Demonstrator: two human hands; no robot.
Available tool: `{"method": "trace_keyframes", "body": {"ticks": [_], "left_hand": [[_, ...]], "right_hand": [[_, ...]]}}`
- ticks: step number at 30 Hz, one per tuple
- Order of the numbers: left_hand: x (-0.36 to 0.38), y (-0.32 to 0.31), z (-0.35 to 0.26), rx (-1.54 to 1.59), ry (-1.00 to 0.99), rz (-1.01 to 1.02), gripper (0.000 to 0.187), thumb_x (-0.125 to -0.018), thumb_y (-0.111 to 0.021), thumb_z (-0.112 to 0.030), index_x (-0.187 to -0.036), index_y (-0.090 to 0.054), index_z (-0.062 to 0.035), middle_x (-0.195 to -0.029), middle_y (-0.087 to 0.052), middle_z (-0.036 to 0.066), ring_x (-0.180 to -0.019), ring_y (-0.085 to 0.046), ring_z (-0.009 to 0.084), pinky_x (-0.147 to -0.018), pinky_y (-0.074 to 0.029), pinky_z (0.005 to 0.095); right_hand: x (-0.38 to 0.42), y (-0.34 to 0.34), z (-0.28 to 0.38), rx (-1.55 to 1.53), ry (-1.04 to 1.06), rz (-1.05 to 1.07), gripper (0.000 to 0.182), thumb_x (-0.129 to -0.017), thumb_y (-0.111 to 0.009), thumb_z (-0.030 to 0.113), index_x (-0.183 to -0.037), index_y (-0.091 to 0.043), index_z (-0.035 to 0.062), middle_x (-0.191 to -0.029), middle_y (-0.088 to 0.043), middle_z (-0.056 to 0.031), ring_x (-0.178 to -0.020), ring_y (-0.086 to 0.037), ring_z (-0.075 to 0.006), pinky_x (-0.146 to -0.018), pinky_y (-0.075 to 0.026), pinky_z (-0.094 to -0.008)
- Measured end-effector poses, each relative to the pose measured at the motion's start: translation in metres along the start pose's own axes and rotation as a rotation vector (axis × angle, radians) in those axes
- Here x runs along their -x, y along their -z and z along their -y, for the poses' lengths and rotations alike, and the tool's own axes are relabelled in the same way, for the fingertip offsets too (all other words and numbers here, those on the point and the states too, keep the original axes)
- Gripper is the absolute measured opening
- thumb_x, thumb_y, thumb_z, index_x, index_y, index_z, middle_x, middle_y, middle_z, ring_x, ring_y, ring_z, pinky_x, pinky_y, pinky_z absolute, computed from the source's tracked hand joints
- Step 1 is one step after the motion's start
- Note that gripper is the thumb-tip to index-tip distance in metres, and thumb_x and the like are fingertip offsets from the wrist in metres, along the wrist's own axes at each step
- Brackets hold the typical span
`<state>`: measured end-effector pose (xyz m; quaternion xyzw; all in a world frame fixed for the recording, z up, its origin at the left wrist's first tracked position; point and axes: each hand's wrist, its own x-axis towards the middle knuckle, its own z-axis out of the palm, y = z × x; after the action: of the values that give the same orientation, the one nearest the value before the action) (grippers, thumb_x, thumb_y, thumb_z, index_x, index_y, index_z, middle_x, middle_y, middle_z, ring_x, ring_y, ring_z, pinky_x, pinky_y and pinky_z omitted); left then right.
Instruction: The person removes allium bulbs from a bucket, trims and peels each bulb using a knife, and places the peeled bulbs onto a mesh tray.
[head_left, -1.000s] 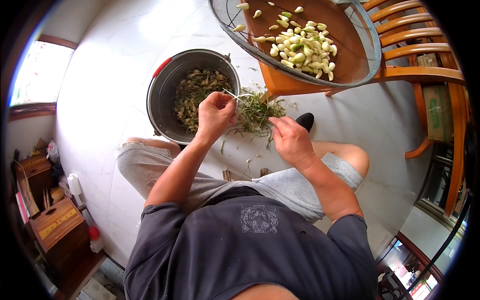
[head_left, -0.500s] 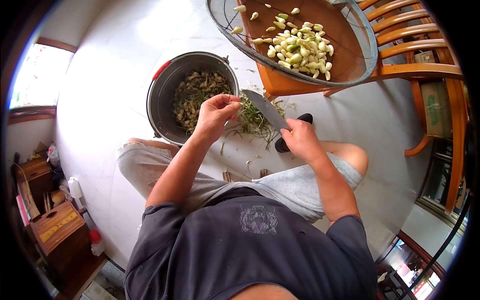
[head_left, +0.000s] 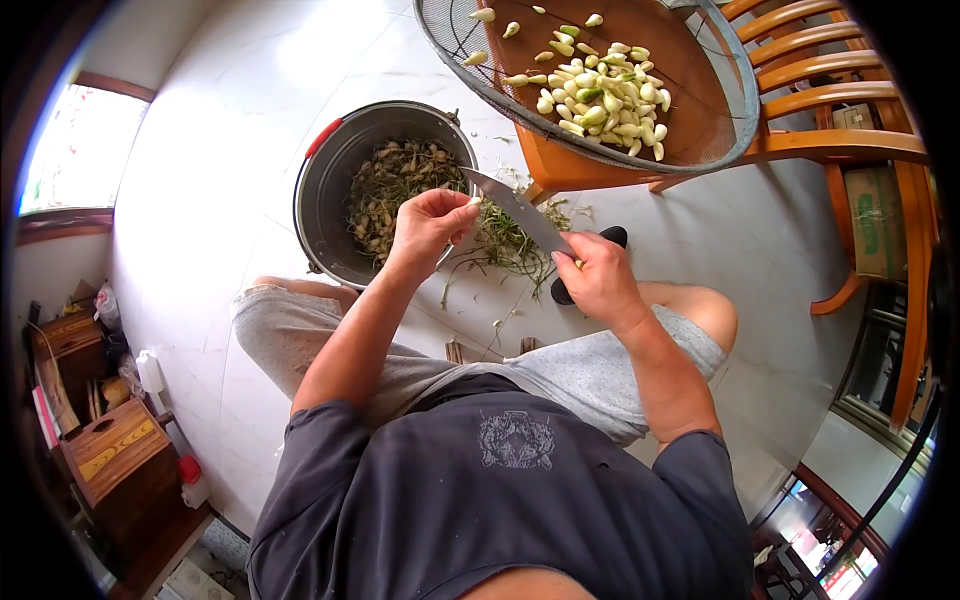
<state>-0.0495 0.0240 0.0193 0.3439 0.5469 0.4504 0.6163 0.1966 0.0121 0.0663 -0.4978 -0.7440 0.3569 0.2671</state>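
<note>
My right hand [head_left: 602, 280] is wrapped round the handle of a broad-bladed kitchen knife [head_left: 523, 214]. The blade slants up and left, its tip overlapping the bucket's rim in this view. Just left of the blade, my left hand [head_left: 430, 230] pinches a small white bulb [head_left: 475, 201] between thumb and fingers. Beneath that hand stands a metal bucket [head_left: 325, 222] with a red grip on its handle. Inside it lie many untrimmed bulbs [head_left: 385, 195] with brownish skins and stems. Green trimmings [head_left: 505, 245] are heaped on the floor to the bucket's right, below the knife.
A round mesh sieve [head_left: 735, 150] with many cleaned white bulbs [head_left: 605, 100] rests on a wooden chair [head_left: 570, 165] at upper right. A dark shoe [head_left: 612, 238] shows behind my right hand. Wooden cabinets [head_left: 115, 450] stand at far left, a cardboard box [head_left: 875, 220] at far right.
The knife has shifted left, bringing its tip over the bucket's rim. My left fingers have turned slightly, and the pinched bulb shows more clearly. Both hands keep their hold.
</note>
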Motion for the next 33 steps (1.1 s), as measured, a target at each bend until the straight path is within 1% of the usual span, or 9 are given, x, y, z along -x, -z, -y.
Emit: {"method": "trace_keyframes", "body": {"ticks": [3,5,8,12,15,18,21,24,33], "left_hand": [[0.001,-0.004,0.002,0.108,0.028,-0.013,0.019,-0.084,-0.069,-0.011,-0.095,-0.063,0.003,-0.073,-0.063,0.004,-0.058,-0.055,0.0084,-0.05,-0.044,0.021],[0.004,-0.006,-0.001,0.19,0.063,0.013,0.021,-0.085,-0.068,-0.013,-0.098,-0.063,0.0033,-0.073,-0.062,0.005,-0.058,-0.055,0.0088,-0.05,-0.044,0.0209],[0.006,-0.012,-0.001,0.295,0.123,0.018,0.019,-0.086,-0.066,-0.012,-0.097,-0.062,0.0032,-0.073,-0.062,0.006,-0.058,-0.056,0.01,-0.05,-0.044,0.0212],[0.009,-0.017,-0.001,0.327,0.144,0.059,0.013,-0.087,-0.06,-0.005,-0.097,-0.061,0.0035,-0.073,-0.062,0.007,-0.057,-0.057,0.0116,-0.047,-0.045,0.0213],[0.012,-0.02,-0.002,0.304,0.142,0.049,0.013,-0.087,-0.059,-0.004,-0.097,-0.061,0.004,-0.071,-0.061,0.007,-0.057,-0.057,0.0117,-0.047,-0.045,0.021],[0.015,-0.02,-0.005,0.319,0.12,0.108,0.013,-0.087,-0.057,-0.003,-0.097,-0.06,0.0049,-0.07,-0.06,0.007,-0.056,-0.057,0.0118,-0.047,-0.045,0.0217],[0.015,-0.019,-0.004,0.263,0.113,0.095,0.013,-0.09,-0.049,-0.001,-0.097,-0.059,0.0028,-0.078,-0.06,0.008,-0.057,-0.055,0.0129,-0.047,-0.044,0.0239],[0.015,-0.018,-0.002,0.321,0.112,0.079,0.014,-0.089,-0.056,-0.003,-0.099,-0.058,0.0059,-0.072,-0.06,0.007,-0.054,-0.056,0.0121,-0.045,-0.046,0.0229],[0.017,-0.022,-0.003,0.341,0.11,0.033,0.013,-0.09,-0.056,-0.005,-0.098,-0.055,0.0045,-0.072,-0.059,0.008,-0.054,-0.055,0.0119,-0.044,-0.045,0.0233]], "right_hand": [[-0.001,0.004,0.01,0.038,0.018,-0.002,0.02,-0.08,-0.058,0.006,-0.099,-0.064,0.0022,-0.084,-0.062,-0.0141,-0.076,-0.061,-0.0329,-0.069,-0.049,-0.0381],[0.0,0.0,0.007,0.06,0.091,-0.053,0.021,-0.08,-0.058,0.005,-0.1,-0.064,0.0028,-0.085,-0.061,-0.013,-0.075,-0.061,-0.0321,-0.068,-0.05,-0.0377],[0.0,-0.004,0.004,0.131,0.187,-0.099,0.023,-0.079,-0.058,0.004,-0.102,-0.064,0.0043,-0.087,-0.06,-0.0111,-0.074,-0.061,-0.0302,-0.066,-0.05,-0.0369],[0.0,-0.005,0.009,0.258,0.264,-0.088,0.027,-0.077,-0.06,0.003,-0.103,-0.064,0.0067,-0.086,-0.059,-0.0079,-0.073,-0.061,-0.0263,-0.062,-0.05,-0.0352],[-0.001,-0.007,0.009,0.323,0.338,-0.116,0.028,-0.076,-0.061,0.004,-0.103,-0.064,0.0079,-0.085,-0.058,-0.0059,-0.072,-0.061,-0.0234,-0.06,-0.051,-0.0334],[-0.002,-0.009,0.009,0.364,0.379,-0.134,0.028,-0.075,-0.062,0.005,-0.103,-0.064,0.0084,-0.084,-0.057,-0.0048,-0.071,-0.061,-0.0223,-0.059,-0.051,-0.0329],[-0.002,-0.009,0.009,0.379,0.386,-0.139,0.027,-0.076,-0.063,0.006,-0.102,-0.064,0.0083,-0.083,-0.057,-0.0046,-0.071,-0.061,-0.0215,-0.059,-0.051,-0.0322],[-0.001,-0.01,0.01,0.379,0.379,-0.134,0.026,-0.076,-0.063,0.006,-0.103,-0.064,0.008,-0.083,-0.056,-0.0045,-0.072,-0.061,-0.021,-0.059,-0.051,-0.0318],[0.0,-0.01,0.01,0.403,0.403,-0.139,0.025,-0.077,-0.062,0.007,-0.102,-0.063,0.007,-0.082,-0.055,-0.0045,-0.071,-0.061,-0.0204,-0.059,-0.051,-0.0302]]}}
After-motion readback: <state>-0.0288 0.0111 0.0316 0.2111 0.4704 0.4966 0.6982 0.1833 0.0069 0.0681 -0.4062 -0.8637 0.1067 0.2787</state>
